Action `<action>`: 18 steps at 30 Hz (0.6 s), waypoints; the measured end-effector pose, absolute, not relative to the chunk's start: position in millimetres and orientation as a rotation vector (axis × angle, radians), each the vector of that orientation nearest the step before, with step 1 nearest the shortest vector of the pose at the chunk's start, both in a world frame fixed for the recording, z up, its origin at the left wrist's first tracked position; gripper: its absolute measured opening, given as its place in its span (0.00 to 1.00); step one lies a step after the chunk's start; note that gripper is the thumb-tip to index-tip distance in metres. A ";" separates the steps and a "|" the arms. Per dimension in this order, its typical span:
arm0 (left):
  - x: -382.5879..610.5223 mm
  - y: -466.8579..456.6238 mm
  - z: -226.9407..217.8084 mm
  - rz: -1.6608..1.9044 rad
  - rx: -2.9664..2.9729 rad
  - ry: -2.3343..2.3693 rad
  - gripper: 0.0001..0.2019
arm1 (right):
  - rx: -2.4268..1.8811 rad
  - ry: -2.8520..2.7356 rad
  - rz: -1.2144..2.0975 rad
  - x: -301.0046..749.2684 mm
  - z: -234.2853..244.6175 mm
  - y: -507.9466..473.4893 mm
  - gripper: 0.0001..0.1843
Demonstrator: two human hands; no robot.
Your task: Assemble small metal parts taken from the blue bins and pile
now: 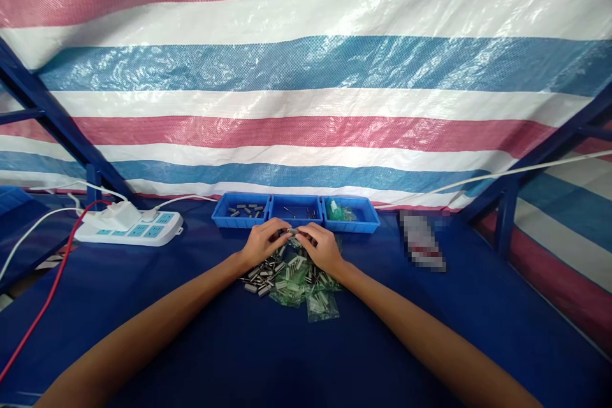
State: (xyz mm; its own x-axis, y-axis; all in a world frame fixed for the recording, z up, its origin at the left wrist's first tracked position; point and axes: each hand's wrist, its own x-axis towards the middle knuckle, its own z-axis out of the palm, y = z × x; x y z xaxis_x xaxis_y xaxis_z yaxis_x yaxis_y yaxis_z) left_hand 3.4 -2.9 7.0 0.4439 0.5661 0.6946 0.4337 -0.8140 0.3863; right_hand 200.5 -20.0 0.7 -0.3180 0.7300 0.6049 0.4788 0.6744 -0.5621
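The left hand [266,242] and the right hand [322,247] meet above the middle of the desk [224,344], thumbs and fingers of both closed on a small grey piece [292,231]. It sits right at the fingertips, between the two hands and touching both; its exact shape is largely hidden by them.

Below and between the wrists lies a heap of loose metal parts [258,278], short blocks and thin pins mixed together. Green-tinted bags [287,294] lie among them, and a clear bag [323,308] with slim parts inside lies at the heap's near edge.

Just beyond the fingers, three blue trays stand in a row: the left tray [239,223] with grey blocks, the middle tray [295,199] with a few thin pieces, the right tray [354,227] with small bags, one green-tinted.

Well to the left is a white power strip [165,231] with pale-blue socket panels, a white adapter [119,215] plugged in and a red cable [53,293] beside it. To the right lies a pixelated item [423,242], grey with some red; any lettering on it is unreadable. Behind everything hangs a red, white and blue striped sheet [306,64].
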 end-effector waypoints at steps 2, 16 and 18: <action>3.4 -2.9 7.3 1.295 2.543 0.876 0.10 | -0.938 -1.988 0.353 200.4 0.5 -20.1 0.16; 2.9 -2.6 6.6 1.309 2.545 0.849 0.08 | -0.964 -2.007 0.330 200.6 -2.2 -19.1 0.13; 3.0 -3.4 6.9 1.323 2.525 0.875 0.08 | -0.970 -2.007 0.327 200.4 -1.0 -19.6 0.14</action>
State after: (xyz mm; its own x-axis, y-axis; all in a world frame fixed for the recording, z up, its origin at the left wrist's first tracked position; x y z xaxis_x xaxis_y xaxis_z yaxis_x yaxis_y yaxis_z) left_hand 3.0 -3.4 6.9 0.4376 0.5644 0.7000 0.4233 -0.8161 0.3934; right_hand 200.4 -19.6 -1.0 -0.3280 0.7381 0.5896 0.5127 0.6633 -0.5451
